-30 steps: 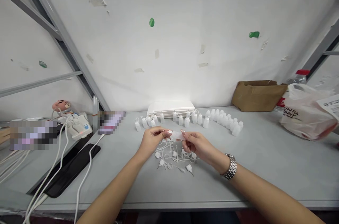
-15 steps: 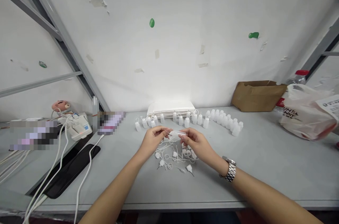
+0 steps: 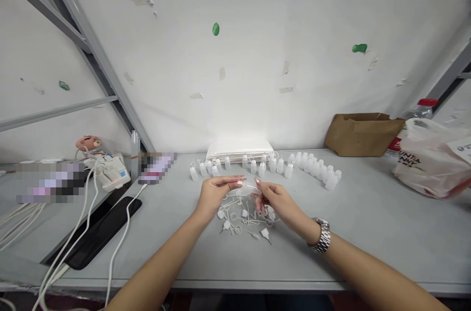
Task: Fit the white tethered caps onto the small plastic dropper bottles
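My left hand (image 3: pixel 218 194) pinches a white cap (image 3: pixel 240 183) between thumb and straightened fingers. Facing it, my right hand (image 3: pixel 274 197) holds a small translucent squeeze bottle (image 3: pixel 250 187) lying on its side, its cap end toward the left hand. Whether the cap sits fully on the bottle's neck is too blurred to tell. Below both hands lies a loose pile of white needle-tip caps (image 3: pixel 265 234) with ring straps (image 3: pixel 237 229); the right hand's fingers hide some of it. Several capped bottles (image 3: pixel 261 169) stand upright behind the hands.
A row of uncapped bottles (image 3: pixel 318 169) stands at the back right, near a brown paper box (image 3: pixel 362 137) and a plastic bag (image 3: pixel 423 164). A white stack (image 3: pixel 239 148) leans by the wall. On the left are a black phone (image 3: pixel 105 232), cables and a power strip (image 3: pixel 110 173).
The left fingers have straightened around the cap. The right hand's lower fingers have spread and its grip on the bottle has shifted. The whole view has moved slightly.
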### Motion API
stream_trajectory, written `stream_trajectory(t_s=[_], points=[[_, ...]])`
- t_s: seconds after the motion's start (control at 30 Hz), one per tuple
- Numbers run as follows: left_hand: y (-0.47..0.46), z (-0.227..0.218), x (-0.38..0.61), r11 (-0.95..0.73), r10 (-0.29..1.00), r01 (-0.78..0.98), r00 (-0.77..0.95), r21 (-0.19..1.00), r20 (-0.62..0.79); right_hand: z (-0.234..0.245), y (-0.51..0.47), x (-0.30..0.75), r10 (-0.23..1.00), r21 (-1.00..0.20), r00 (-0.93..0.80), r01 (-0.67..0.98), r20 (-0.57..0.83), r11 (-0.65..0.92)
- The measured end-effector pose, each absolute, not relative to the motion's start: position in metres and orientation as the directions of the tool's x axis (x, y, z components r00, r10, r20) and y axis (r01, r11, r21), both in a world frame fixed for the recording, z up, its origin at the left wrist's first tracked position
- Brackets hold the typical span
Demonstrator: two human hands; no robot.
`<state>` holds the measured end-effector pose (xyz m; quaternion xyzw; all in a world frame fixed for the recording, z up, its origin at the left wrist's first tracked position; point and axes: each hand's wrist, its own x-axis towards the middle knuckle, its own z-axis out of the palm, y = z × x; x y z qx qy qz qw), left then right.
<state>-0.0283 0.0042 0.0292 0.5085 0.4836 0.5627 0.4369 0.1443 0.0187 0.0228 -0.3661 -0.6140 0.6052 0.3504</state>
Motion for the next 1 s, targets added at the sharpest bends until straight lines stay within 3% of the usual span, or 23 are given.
stream_trajectory(t_s=[0.1, 0.53, 0.77, 1.0], points=[[0.0032, 0.0303, -0.0261, -0.165, 0.98, -0.002, -0.112, 0.986, 0.164, 0.0223, 0.0189, 0.1435, 0.864, -0.998, -0.498, 0.042, -0.067, -0.053], [0.0074, 0.0255, -0.0275, -0.125, 0.985, -0.091, -0.134, 0.988, 0.112, 0.019, 0.0192, 0.1433, 0.884, -1.0, -0.467, -0.02, 0.019, 0.011], [0.0049, 0.0249, -0.0208, -0.134, 0.982, -0.125, -0.147, 0.983, 0.115, 0.0225, 0.0197, 0.1459, 0.844, -0.985, -0.521, -0.033, -0.129, -0.171], [0.0048, 0.0259, -0.0206, -0.122, 0.981, -0.085, -0.162, 0.989, 0.107, 0.0237, 0.0182, 0.1461, 0.873, -0.999, -0.488, -0.012, -0.029, -0.04]])
